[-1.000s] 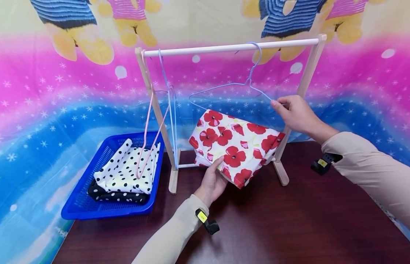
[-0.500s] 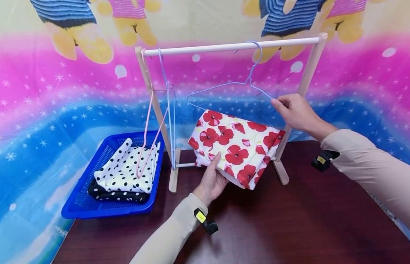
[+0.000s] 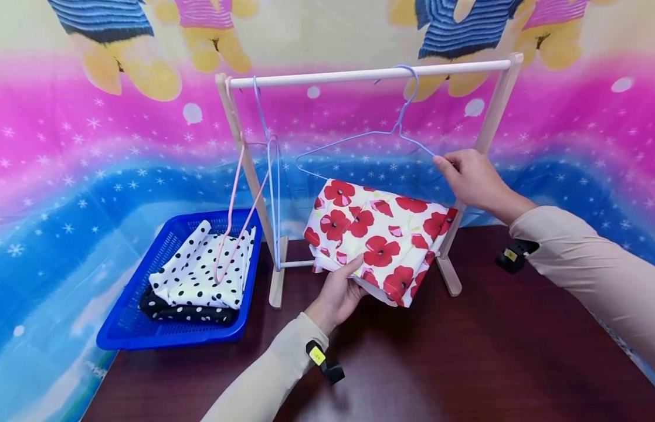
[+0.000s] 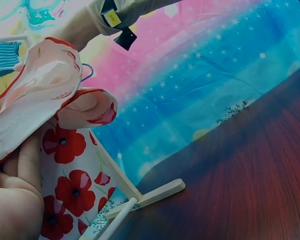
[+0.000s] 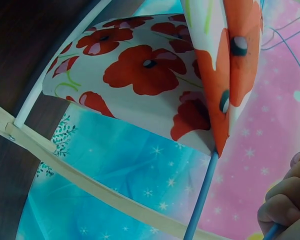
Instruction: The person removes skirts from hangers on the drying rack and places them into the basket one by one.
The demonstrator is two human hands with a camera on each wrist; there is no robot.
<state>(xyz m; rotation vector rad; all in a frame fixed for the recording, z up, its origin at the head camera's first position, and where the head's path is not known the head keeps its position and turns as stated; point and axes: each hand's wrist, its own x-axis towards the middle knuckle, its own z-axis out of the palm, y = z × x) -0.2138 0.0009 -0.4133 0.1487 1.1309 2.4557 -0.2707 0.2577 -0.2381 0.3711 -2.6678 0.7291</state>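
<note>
A white cloth with red poppies (image 3: 382, 251) hangs folded over the bottom bar of a blue wire hanger (image 3: 399, 121), which is hooked on the rack's white rail. My left hand (image 3: 335, 296) pinches the cloth's lower edge, its thumb in front and fingers behind. With my right hand (image 3: 469, 179) I pinch the hanger's right shoulder. The left wrist view shows pale inner folds of the cloth (image 4: 32, 100) with red edging above my left fingers (image 4: 29, 162). In the right wrist view, blue wire (image 5: 202, 195) comes out below the cloth's corner, near my curled right fingers (image 5: 285, 200).
The wooden rack (image 3: 488, 126) stands on a dark red table (image 3: 464, 363). A pink hanger (image 3: 233, 199) and another blue hanger (image 3: 271, 193) hang at its left end. Left of it, a blue basket (image 3: 116, 337) holds polka-dot cloths (image 3: 206, 275). A printed backdrop (image 3: 126, 135) stands behind.
The cloth's lower hem has swung slightly right and down, and its front hangs a little flatter. My left hand has shifted slightly on the edge; my right hand stays on the hanger.
</note>
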